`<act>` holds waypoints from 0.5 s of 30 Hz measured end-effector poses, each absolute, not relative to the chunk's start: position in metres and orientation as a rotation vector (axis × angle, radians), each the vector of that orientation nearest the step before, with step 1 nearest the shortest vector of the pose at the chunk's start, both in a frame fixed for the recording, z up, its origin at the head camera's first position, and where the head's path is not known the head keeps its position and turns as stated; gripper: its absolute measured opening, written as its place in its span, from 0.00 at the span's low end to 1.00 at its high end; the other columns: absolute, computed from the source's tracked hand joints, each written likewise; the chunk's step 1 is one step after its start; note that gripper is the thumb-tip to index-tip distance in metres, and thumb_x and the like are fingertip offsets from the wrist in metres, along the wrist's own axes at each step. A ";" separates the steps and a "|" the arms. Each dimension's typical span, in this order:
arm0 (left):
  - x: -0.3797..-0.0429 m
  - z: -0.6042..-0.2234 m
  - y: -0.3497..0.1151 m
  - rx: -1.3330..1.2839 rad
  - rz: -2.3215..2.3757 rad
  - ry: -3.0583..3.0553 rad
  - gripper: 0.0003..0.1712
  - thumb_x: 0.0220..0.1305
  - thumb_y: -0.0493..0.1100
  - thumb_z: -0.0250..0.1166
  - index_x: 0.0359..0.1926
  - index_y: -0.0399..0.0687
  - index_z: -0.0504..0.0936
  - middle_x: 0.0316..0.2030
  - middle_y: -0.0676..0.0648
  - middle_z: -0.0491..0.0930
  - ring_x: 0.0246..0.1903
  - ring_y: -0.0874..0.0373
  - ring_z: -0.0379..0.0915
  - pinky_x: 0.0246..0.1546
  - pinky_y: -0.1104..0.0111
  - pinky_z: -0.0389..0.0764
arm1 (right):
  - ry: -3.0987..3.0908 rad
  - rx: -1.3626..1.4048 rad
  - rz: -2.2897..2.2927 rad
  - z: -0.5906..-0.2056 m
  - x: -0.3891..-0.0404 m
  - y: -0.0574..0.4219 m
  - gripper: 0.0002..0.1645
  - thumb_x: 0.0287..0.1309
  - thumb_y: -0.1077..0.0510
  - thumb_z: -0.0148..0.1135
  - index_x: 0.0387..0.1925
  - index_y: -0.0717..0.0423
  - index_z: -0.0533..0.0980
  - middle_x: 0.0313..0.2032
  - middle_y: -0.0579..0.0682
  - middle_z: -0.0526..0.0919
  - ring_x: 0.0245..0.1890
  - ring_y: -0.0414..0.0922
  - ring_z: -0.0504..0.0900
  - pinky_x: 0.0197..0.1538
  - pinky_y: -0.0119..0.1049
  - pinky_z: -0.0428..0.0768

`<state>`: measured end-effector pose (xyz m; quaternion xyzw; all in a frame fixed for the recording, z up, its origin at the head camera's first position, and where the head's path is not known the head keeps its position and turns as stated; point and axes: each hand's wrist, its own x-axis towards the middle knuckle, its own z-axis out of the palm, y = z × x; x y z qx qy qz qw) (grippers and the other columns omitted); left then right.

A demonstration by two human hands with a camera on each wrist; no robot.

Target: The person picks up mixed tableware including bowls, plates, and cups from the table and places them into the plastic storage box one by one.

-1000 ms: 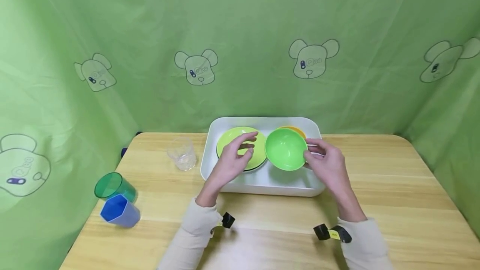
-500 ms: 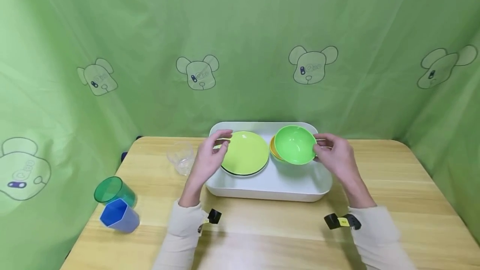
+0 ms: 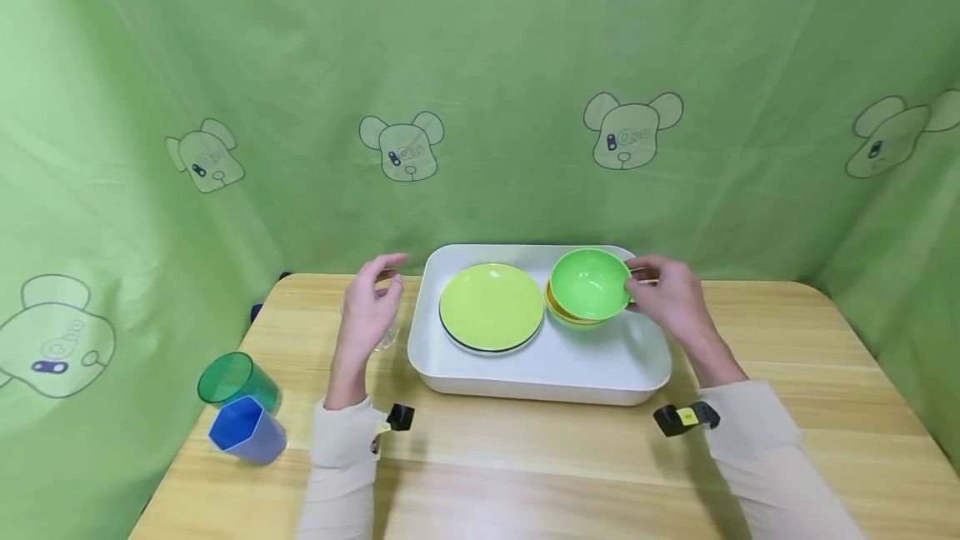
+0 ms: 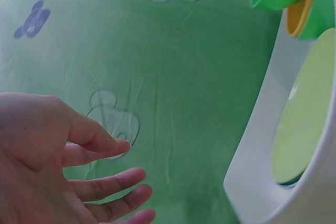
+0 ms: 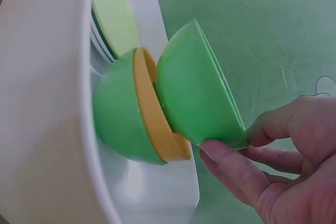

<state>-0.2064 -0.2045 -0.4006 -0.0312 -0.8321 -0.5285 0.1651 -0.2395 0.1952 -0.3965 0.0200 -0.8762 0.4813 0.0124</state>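
My right hand [image 3: 670, 294] pinches the rim of a green bowl [image 3: 591, 283] between thumb and fingers. In the right wrist view that bowl [image 5: 197, 85] tilts right over an orange bowl [image 5: 155, 114], which sits nested inside another green bowl [image 5: 118, 111]. This stack stands on the right side of a white tray [image 3: 622, 365]. My left hand [image 3: 367, 307] is left of the tray, fingers loosely bent and holding nothing. Behind it a clear glass [image 3: 387, 338] is mostly hidden. Lime-green plates [image 3: 491, 307] lie stacked in the tray's left half.
A green cup [image 3: 238, 380] and a blue cup [image 3: 249, 430] lie tipped close together at the table's left side. A green curtain [image 3: 495, 65] with printed bear heads rises behind the wooden table [image 3: 525, 473].
My left hand has moved left, from over the plates to beside the tray, near the clear glass. My right hand has shifted the green bowl right and back, over the orange one.
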 end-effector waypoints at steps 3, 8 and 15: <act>-0.206 -0.400 -0.214 -0.055 -1.492 -2.386 0.20 0.70 0.31 0.57 0.61 0.37 0.80 0.59 0.35 0.76 0.59 0.42 0.74 0.60 0.52 0.79 | -2.758 0.056 1.452 -0.396 -0.242 0.194 0.27 0.64 0.69 0.54 0.64 0.74 0.72 0.51 0.70 0.78 0.48 0.60 0.81 0.39 0.31 0.88; -0.205 -0.403 -0.229 -0.005 -1.442 -2.441 0.21 0.71 0.32 0.57 0.63 0.37 0.79 0.60 0.33 0.74 0.61 0.39 0.71 0.61 0.48 0.75 | -2.796 0.060 1.436 -0.395 -0.249 0.192 0.26 0.64 0.70 0.54 0.62 0.74 0.72 0.49 0.68 0.78 0.45 0.59 0.81 0.38 0.33 0.88; -0.203 -0.406 -0.244 0.094 -1.290 -2.548 0.24 0.72 0.34 0.58 0.66 0.37 0.76 0.62 0.31 0.71 0.62 0.34 0.67 0.63 0.43 0.72 | -2.861 0.034 1.449 -0.393 -0.257 0.188 0.27 0.63 0.71 0.55 0.63 0.75 0.71 0.51 0.69 0.76 0.39 0.55 0.85 0.39 0.36 0.89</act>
